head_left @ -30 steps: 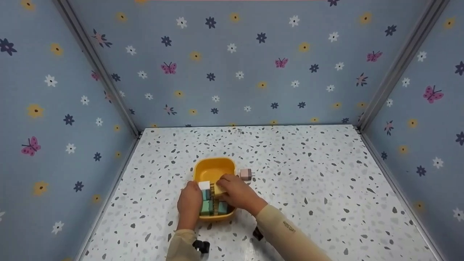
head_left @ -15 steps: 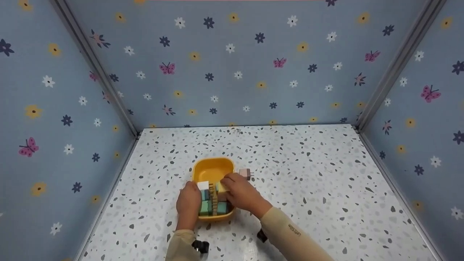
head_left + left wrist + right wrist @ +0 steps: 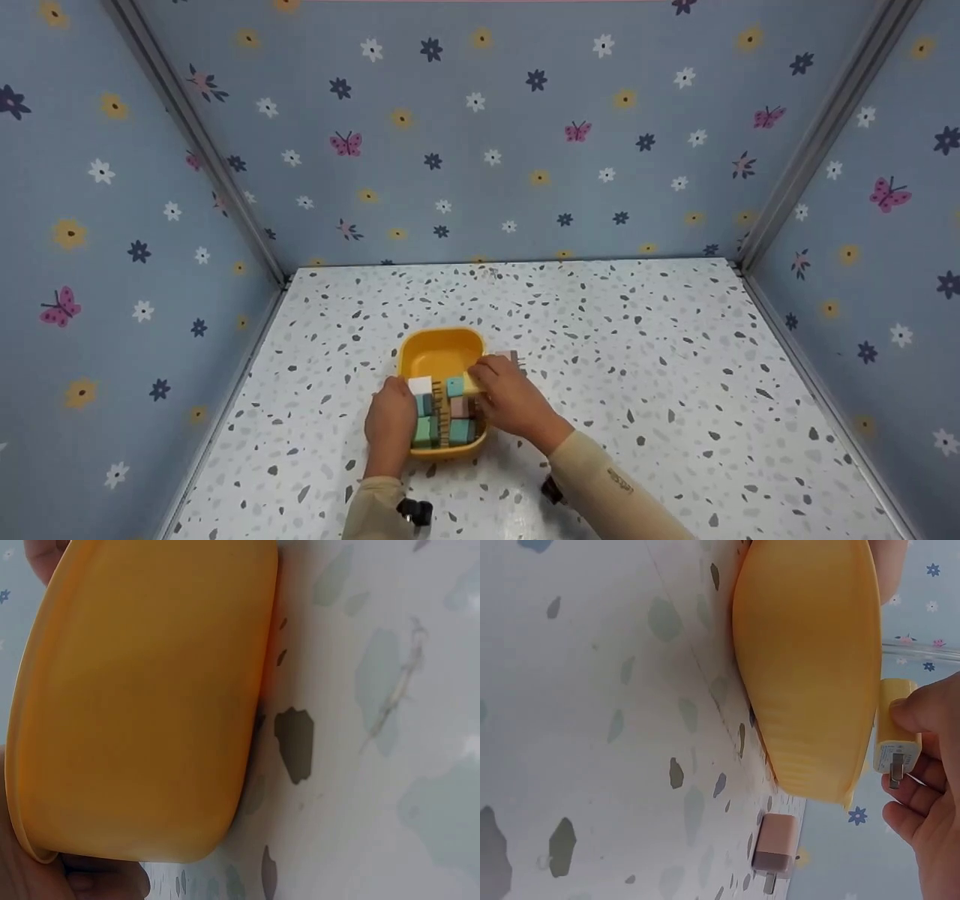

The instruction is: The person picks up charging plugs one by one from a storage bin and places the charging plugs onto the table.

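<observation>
My left hand (image 3: 391, 420) grips the left rim of a yellow plastic bin (image 3: 442, 452); in the left wrist view the fingers (image 3: 112, 881) curl round its edge. Over the bin's right rim, my right hand (image 3: 517, 397) pinches a yellow charger plug (image 3: 895, 716), its metal prongs showing in the right wrist view. Several chargers stand in two rows inside the bin, among them a white one (image 3: 420, 385), a turquoise one (image 3: 455, 386), a pink one (image 3: 459, 407) and a green one (image 3: 425, 430). Both palms are hidden in the head view.
A pink charger (image 3: 774, 844) lies on the speckled tabletop (image 3: 637, 375) just right of the bin, partly behind my right hand in the head view. Blue panels with flowers and butterflies (image 3: 480, 135) enclose the table at the back and both sides.
My right hand has drawn the yellow charger rightwards from the row to the bin's right rim, uncovering the turquoise and pink chargers. The left hand has stayed on the bin.
</observation>
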`<control>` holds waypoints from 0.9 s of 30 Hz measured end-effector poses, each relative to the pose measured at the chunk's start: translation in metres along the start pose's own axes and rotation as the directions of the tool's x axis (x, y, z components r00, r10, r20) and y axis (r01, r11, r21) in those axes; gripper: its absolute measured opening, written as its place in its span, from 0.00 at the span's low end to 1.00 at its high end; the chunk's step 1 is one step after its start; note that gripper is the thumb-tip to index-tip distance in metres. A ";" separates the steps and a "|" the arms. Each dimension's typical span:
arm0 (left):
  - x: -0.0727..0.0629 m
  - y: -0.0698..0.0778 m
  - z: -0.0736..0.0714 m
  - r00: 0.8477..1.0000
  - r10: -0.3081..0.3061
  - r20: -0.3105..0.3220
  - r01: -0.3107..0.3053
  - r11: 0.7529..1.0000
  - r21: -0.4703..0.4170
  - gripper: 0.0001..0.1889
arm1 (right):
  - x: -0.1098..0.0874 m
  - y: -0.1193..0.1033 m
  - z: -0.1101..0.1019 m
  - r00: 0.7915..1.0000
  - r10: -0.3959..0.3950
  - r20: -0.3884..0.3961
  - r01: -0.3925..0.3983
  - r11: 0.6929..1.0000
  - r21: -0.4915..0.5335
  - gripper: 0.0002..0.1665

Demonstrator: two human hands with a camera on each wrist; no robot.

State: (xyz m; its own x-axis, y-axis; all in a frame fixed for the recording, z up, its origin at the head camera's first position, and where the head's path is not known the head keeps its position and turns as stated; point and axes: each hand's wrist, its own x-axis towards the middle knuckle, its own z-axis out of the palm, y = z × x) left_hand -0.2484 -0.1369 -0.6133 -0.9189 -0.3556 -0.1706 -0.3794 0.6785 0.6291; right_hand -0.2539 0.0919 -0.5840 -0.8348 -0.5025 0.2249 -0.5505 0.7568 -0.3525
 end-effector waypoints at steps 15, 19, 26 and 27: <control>0.002 -0.002 0.001 1.000 0.020 -0.008 -0.020 1.000 -0.002 0.23 | -0.005 0.017 -0.003 0.994 -0.050 -0.100 0.050 0.999 0.000 0.21; 0.002 -0.003 0.001 0.999 0.042 -0.016 -0.042 0.999 0.002 0.23 | -0.007 0.022 -0.002 0.988 -0.068 -0.139 0.067 0.998 -0.012 0.20; 0.002 -0.002 0.001 1.000 0.015 0.008 -0.015 1.000 -0.011 0.23 | -0.010 0.031 -0.001 0.990 -0.044 -0.132 0.043 0.999 -0.011 0.22; 0.002 -0.002 0.001 1.000 0.013 0.010 -0.013 1.000 -0.012 0.23 | -0.010 0.032 -0.001 0.990 -0.046 -0.135 0.045 0.999 -0.011 0.21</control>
State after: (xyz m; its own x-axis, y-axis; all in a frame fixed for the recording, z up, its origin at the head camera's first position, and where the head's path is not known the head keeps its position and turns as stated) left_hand -0.2494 -0.1380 -0.6157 -0.9249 -0.3404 -0.1695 -0.3660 0.6755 0.6402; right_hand -0.2629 0.1217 -0.5965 -0.8019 -0.4756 0.3615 -0.5874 0.7381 -0.3320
